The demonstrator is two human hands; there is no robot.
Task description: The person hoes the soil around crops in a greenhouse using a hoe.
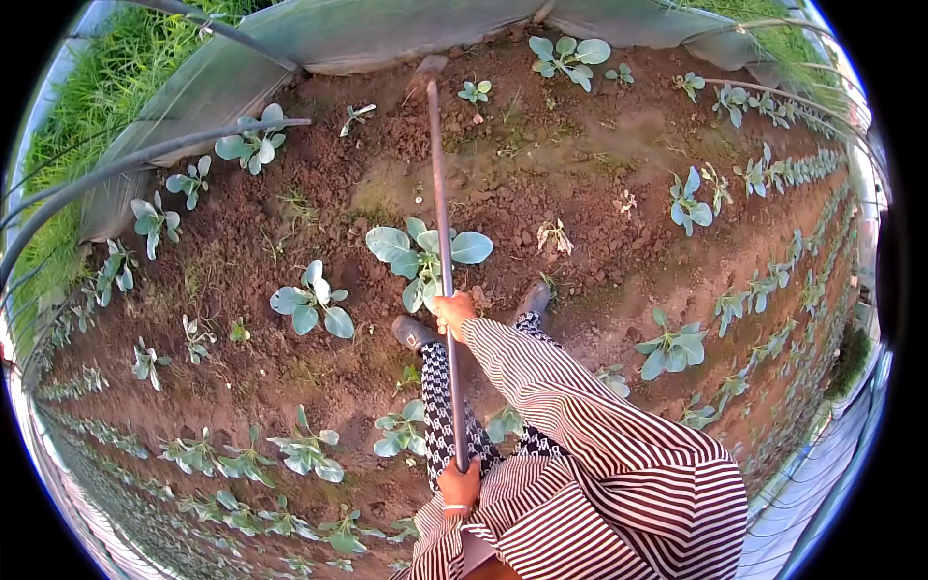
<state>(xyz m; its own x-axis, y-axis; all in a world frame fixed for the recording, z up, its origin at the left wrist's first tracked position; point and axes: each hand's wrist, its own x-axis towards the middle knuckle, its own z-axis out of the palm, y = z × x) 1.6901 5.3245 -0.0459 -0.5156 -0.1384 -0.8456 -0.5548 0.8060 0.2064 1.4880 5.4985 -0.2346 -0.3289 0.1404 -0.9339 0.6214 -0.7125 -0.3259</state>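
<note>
A long-handled hoe runs up the middle of the view, its metal handle (pixel 441 193) crossing in front of a broad-leaved seedling (pixel 425 259). The blade (pixel 429 67) rests on the soil near the plastic sheet at the top. My right hand (pixel 454 314) is wrapped round the handle, just below that seedling. Lower down, close to my body, my left hand (pixel 459 485) grips the handle near its end, with a white band at the wrist. A small seedling (pixel 475 92) stands right of the blade.
Rows of seedlings (pixel 674 350) cross the brown soil on both sides. Another plant (pixel 312 300) grows left of my shoes (pixel 414 333). Curved pipes (pixel 145 155) arch in at the upper left, and a plastic sheet (pixel 406 43) borders the bed.
</note>
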